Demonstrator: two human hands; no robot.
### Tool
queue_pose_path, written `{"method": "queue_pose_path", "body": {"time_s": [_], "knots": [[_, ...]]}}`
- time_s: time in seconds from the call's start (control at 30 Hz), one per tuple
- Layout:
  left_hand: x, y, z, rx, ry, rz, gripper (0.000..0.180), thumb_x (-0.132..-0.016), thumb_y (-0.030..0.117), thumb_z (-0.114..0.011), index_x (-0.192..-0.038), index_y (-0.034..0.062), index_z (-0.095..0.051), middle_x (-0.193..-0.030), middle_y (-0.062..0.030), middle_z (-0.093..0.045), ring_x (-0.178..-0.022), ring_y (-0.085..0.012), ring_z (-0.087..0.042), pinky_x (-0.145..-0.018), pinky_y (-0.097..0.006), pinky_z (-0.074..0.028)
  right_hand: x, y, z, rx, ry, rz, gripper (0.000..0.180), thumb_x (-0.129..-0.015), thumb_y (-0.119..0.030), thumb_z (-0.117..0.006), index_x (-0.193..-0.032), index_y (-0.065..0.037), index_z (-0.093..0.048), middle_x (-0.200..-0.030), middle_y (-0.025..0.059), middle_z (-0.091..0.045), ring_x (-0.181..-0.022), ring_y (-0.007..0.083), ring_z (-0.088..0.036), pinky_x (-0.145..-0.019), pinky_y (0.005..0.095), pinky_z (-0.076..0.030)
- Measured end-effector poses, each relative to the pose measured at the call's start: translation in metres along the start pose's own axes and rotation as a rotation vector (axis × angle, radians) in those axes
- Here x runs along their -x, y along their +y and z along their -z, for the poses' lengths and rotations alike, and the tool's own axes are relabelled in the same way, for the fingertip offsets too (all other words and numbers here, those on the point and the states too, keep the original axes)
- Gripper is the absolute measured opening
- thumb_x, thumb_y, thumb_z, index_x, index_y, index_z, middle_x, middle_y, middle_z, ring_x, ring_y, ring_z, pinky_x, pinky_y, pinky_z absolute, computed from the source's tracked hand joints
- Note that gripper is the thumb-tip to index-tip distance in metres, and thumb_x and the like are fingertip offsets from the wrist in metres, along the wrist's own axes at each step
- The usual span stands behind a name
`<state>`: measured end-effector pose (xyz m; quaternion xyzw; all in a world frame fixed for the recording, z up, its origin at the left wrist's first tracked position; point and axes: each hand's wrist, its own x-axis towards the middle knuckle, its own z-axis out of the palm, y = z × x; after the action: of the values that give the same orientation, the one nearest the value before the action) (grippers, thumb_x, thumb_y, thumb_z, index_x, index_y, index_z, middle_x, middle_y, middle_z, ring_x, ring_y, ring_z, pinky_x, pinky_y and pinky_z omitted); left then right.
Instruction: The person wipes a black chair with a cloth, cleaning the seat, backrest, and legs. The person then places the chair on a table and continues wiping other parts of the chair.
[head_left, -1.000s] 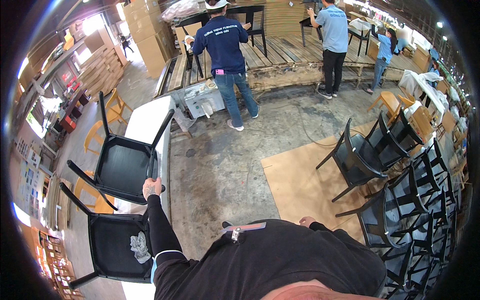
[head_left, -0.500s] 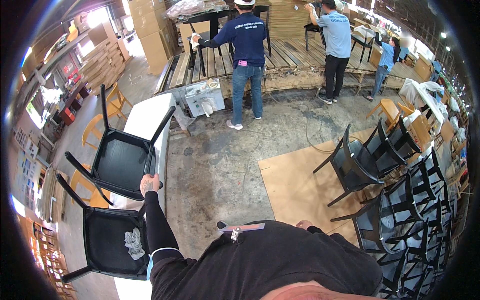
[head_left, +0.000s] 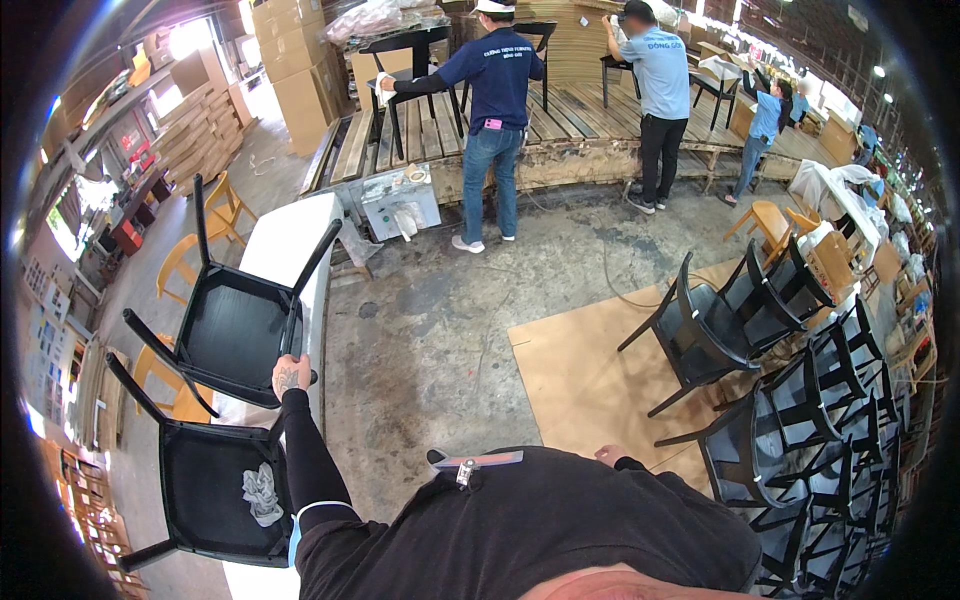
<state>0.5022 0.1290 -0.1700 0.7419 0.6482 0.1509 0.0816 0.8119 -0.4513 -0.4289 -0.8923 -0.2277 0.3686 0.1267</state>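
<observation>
My left hand (head_left: 291,375) is closed on the near right corner of an upturned black chair (head_left: 232,318), where the seat frame meets a leg. The chair lies on a white-topped table with its legs sticking up and outward. Beside it, nearer to me, lies a second upturned black chair (head_left: 205,485), and a crumpled grey cloth (head_left: 262,494) rests on the underside of its seat. My right hand (head_left: 609,455) hangs low by my right side, partly hidden by my body. Its fingers are too small and covered to read.
The white table (head_left: 305,215) runs along my left. Black chairs (head_left: 705,320) stand in rows at right, by a cardboard sheet (head_left: 575,370). Ahead, co-workers (head_left: 490,110) handle chairs at a slatted wooden platform (head_left: 560,120). Wooden chairs (head_left: 228,205) stand beyond the table.
The whole view has shifted slightly, with most things now a little further left. My left hand keeps its hold on the chair corner. The co-workers ahead have changed posture slightly.
</observation>
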Motion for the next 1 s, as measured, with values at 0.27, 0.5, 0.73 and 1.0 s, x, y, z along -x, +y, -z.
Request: {"method": "queue_pose_path", "body": {"time_s": [0.27, 0.5, 0.73, 1.0], "knots": [[0.000, -0.001, 0.000, 0.037, 0.039, -0.027, 0.045, -0.078, 0.043, -0.061, -0.088, 0.0008, -0.072, -0.096, -0.0219, -0.070, -0.095, -0.0370, -0.067, -0.086, -0.044, -0.051, 0.005, 0.005, -0.001, -0.085, -0.024, -0.130, 0.031, -0.083, -0.030, -0.062, -0.104, -0.011, -0.074, -0.092, 0.0131, -0.074, -0.084, 0.0259, -0.072, -0.078, 0.0377, -0.057], [-0.001, -0.002, -0.002, 0.006, -0.006, -0.002, 0.045, -0.078, 0.043, -0.061, -0.088, 0.0005, -0.072, -0.096, -0.0224, -0.070, -0.094, -0.0373, -0.067, -0.086, -0.044, -0.051, 0.009, -0.014, 0.004, -0.108, -0.052, -0.044, 0.031, -0.083, -0.022, -0.062, -0.108, -0.008, -0.072, -0.090, 0.0128, -0.074, -0.071, 0.0221, -0.072, -0.071, 0.0350, -0.058], [0.000, -0.002, -0.002, 0.051, 0.065, -0.038, 0.045, -0.077, 0.043, -0.061, -0.087, -0.0004, -0.072, -0.095, -0.0223, -0.070, -0.094, -0.0374, -0.067, -0.086, -0.044, -0.051, 0.006, -0.019, 0.006, -0.184, -0.083, -0.088, 0.031, -0.082, -0.018, -0.062, -0.110, -0.008, -0.071, -0.088, 0.0116, -0.073, -0.068, 0.0200, -0.071, -0.067, 0.0338, -0.059], [0.001, -0.001, -0.001, 0.020, 0.028, -0.002, 0.037, -0.078, 0.037, -0.060, -0.086, 0.0026, -0.072, -0.093, -0.0214, -0.071, -0.092, -0.0373, -0.068, -0.084, -0.043, -0.052, 0.005, -0.014, 0.000, -0.163, -0.079, -0.065, 0.030, -0.082, -0.019, -0.061, -0.108, -0.009, -0.072, -0.087, 0.0125, -0.073, -0.068, 0.0205, -0.072, -0.069, 0.0331, -0.059]]}}
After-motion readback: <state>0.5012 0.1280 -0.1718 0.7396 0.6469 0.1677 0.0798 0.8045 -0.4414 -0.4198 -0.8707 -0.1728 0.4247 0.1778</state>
